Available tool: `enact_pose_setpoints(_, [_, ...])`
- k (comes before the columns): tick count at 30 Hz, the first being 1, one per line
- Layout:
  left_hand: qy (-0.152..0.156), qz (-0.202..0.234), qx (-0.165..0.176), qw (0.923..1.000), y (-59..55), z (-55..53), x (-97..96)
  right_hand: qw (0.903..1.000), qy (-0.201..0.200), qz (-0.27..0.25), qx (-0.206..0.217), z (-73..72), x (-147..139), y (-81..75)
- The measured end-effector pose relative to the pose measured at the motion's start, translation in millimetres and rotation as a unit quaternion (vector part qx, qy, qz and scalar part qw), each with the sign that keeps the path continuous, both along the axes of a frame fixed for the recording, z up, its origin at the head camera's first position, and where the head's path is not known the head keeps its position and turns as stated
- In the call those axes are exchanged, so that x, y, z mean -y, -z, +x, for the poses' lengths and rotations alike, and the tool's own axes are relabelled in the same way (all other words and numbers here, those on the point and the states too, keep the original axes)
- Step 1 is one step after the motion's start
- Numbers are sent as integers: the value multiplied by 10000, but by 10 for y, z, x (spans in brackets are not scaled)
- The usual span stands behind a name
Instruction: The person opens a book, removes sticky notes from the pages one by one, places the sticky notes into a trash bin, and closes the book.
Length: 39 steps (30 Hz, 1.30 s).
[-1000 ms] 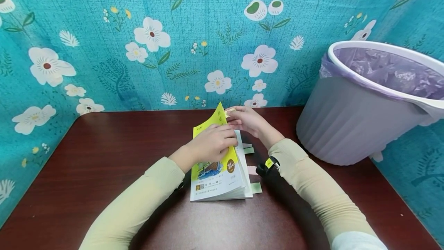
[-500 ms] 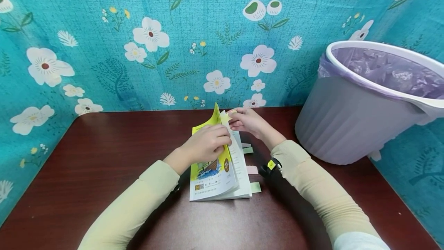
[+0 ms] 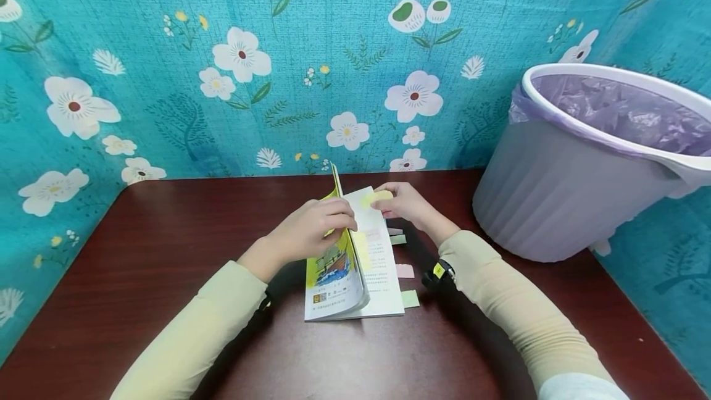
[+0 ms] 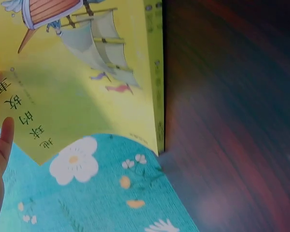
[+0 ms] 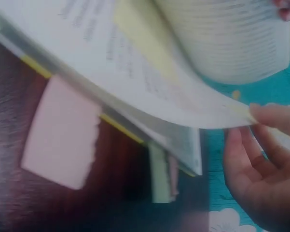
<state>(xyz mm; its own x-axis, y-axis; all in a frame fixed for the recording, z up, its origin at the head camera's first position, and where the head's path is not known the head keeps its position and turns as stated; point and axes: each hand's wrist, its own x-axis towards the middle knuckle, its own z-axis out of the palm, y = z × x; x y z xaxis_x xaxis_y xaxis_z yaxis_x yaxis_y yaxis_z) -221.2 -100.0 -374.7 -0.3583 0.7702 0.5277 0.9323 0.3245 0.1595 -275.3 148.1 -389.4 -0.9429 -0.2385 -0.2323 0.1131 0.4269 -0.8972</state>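
A paperback book with a yellow-and-white cover (image 3: 328,283) lies partly open on the table. My left hand (image 3: 313,230) grips the raised cover and front pages, keeping them tilted to the left. At the top right corner of the exposed page (image 3: 383,264), my right hand (image 3: 404,205) pinches a yellow sticky tab (image 3: 378,197) between thumb and fingers. In the right wrist view that page corner curves up toward the fingertips (image 5: 260,113). A second yellow strip (image 5: 145,41) lies on the page near the fold. A sailing ship (image 4: 94,43) is printed on the cover.
Pink (image 3: 405,271) and green (image 3: 410,299) sticky tabs stick out from the book's right edge. A grey waste bin (image 3: 561,190) with a purple liner stands at the right of the dark wooden table (image 3: 194,227). Behind hangs a blue flowered cloth (image 3: 311,29).
My left hand has moved left, swinging the cover and front pages further over and exposing more of the page. My right hand has shifted slightly down and right with the yellow tab.
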Motion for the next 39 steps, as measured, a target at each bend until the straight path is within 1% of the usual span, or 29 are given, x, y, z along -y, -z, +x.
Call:
enact_pose_setpoints(3, [31,233,48,9997,-8,17,102,9992,-74,342,-188,10,-5,83])
enact_pose_setpoints(6, [18,404,42,9992,-23,42,193,9982,-77,511,-319,26,-5,149])
enact_pose_setpoints(12, [47,724,-6,9974,-51,109,341,9968,29,648,-456,33,-8,217])
enact_pose_setpoints(17, [0,960,-116,9953,-51,148,480,9969,44,664,-422,22,-31,234])
enact_pose_setpoints(22, [-170,1096,-203,9936,-35,198,664,9972,51,646,-362,16,-34,229])
enact_pose_setpoints(25, [-285,1193,-167,9923,-19,254,795,9970,35,677,-382,9,-37,237])
enact_pose_setpoints(28, [-419,1234,-4,9915,4,321,929,9964,0,722,-454,0,-42,253])
enact_pose_setpoints(31, [-656,1198,177,9905,27,382,1054,9957,-41,774,-505,-8,-50,268])
enact_pose_setpoints(35, [-942,1025,396,9895,59,421,1181,9937,-63,972,-553,-18,-77,302])
enact_pose_setpoints(39, [-1093,819,528,9892,93,438,1273,9910,-76,1208,-575,-24,-108,348])
